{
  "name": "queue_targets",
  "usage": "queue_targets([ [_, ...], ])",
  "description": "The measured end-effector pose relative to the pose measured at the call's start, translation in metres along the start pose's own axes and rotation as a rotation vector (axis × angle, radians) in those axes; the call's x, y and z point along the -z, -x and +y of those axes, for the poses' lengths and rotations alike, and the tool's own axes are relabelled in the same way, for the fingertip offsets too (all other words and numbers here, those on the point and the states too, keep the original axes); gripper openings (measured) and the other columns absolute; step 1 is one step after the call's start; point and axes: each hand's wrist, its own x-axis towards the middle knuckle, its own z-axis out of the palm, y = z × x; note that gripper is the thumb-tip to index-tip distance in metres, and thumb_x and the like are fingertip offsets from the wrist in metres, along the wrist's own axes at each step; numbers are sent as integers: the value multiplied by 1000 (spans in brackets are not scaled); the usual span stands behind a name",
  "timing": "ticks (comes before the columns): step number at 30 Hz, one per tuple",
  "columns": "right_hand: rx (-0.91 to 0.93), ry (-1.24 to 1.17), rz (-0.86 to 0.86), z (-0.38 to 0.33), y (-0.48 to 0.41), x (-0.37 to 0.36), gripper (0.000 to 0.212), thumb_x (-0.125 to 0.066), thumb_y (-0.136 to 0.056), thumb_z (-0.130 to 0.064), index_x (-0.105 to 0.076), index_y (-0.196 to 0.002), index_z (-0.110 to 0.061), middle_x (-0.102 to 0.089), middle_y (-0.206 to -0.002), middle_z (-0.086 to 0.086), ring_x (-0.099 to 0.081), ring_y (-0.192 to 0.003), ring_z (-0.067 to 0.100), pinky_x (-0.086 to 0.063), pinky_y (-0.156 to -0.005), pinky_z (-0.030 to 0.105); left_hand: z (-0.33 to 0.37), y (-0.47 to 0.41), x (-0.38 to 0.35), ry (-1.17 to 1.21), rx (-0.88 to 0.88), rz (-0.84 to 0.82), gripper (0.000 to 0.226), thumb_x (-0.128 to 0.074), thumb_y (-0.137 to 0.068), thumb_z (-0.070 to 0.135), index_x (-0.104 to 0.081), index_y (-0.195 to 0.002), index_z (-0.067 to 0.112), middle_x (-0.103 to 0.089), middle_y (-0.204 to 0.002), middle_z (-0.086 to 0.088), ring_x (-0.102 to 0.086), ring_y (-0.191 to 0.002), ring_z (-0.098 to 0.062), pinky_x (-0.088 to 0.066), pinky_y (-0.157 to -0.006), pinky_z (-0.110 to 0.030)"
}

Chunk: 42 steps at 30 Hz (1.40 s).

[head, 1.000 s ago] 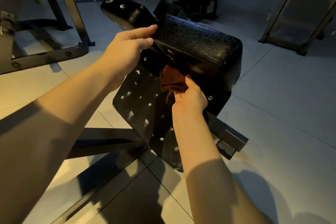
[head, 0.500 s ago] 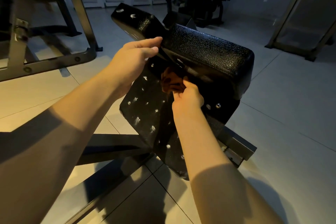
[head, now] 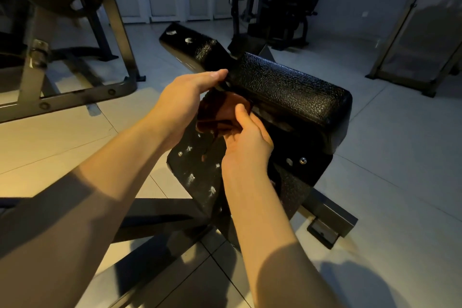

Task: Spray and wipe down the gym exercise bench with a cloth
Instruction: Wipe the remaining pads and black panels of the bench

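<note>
A black textured exercise bench pad (head: 290, 87) sits in the middle of the view, its underside panel (head: 197, 175) flecked with white foam spots. A brown cloth (head: 222, 112) is bunched in the gap under the pad's near edge. My right hand (head: 246, 147) grips the cloth from below, thumb on top of it. My left hand (head: 185, 97) rests on the pad's left end, its fingertips at the edge just above the cloth. A second black pad section (head: 192, 45) with foam spots lies beyond. No spray bottle is in view.
The bench's dark steel base bars (head: 160, 217) run across the tiled floor (head: 390, 177) below my arms. A weight rack frame (head: 75, 92) with a plate stands at left. Another gym machine (head: 272, 7) stands at the back, and a framed panel (head: 415, 40) leans at right.
My right hand has drawn the cloth left and up along the gap, so more of it shows beneath my left hand. The camera has tilted up slightly.
</note>
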Motion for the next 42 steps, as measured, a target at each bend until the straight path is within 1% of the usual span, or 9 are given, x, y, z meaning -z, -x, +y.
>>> queue_targets([
  [2,7,-9,13,3,0,-3,31,-77,-85,1,-71,-115,2,-75,-104,23,-75,-94,34,-61,-64,31,1,1,-1,30,17,10,27,-58,-99,37,-75,-120,34,-72,-120,13,-66,-106,5,-46,-93,-19],
  [6,-23,-6,82,1,-2,-4,32,-79,-84,-2,-71,-115,0,-75,-103,22,-75,-91,31,-59,-66,32,3,3,-1,-40,-10,-81,38,-52,-102,39,-63,-138,35,-56,-148,15,-43,-140,-3,-29,-116,-31],
  [15,78,-5,125,-19,5,34,10,-74,-88,0,-72,-98,0,-73,-100,26,-74,-59,21,-57,-52,33,-2,1,-1,-43,-26,-91,41,-50,-104,36,-58,-143,33,-51,-152,15,-38,-146,-4,-24,-123,-37],
  [22,70,10,24,-35,22,48,7,-71,-89,-3,-72,-95,-8,-76,-89,13,-75,-79,27,-58,-53,30,-7,3,-19,-7,-63,18,50,-67,-98,24,-56,-146,27,-63,-125,14,-58,-116,3,-42,-85,-1],
  [27,66,-23,199,-36,9,49,13,-73,-86,4,-68,-98,-2,-73,-108,26,-74,-79,29,-57,-59,34,-19,7,-34,41,10,66,64,-79,-89,31,-53,-147,26,-62,-132,7,-60,-118,-7,-49,-96,-21],
  [30,56,14,134,-40,16,50,7,-69,-91,-2,-69,-99,-2,-74,-96,22,-75,-70,24,-59,-63,34,-35,12,-46,36,254,-143,81,-87,-64,54,-65,-134,19,-73,-122,-3,-68,-114,-20,-49,-108,-42],
  [33,45,76,63,-43,28,59,22,-72,-92,-11,-72,-113,-6,-76,-105,18,-75,-92,28,-59,-80,37,-44,19,-51,89,365,-334,60,-88,-66,51,-77,-114,16,-77,-110,-7,-69,-114,-30,-46,-112,-48],
  [37,61,269,-11,-53,34,70,10,-73,-92,-20,-77,-102,-19,-78,-104,7,-70,-104,23,-54,-94,38,-44,27,-54,307,345,-240,42,-82,-80,22,-72,-120,9,-77,-110,-11,-73,-109,-29,-58,-90,-34],
  [42,72,591,13,-81,39,83,7,-74,-93,-16,-78,-98,-16,-77,-87,3,-70,-80,14,-55,-75,28,-32,47,-85,616,391,31,31,-75,-89,9,-69,-119,8,-77,-107,-15,-76,-97,-28,-63,-72,-34],
])
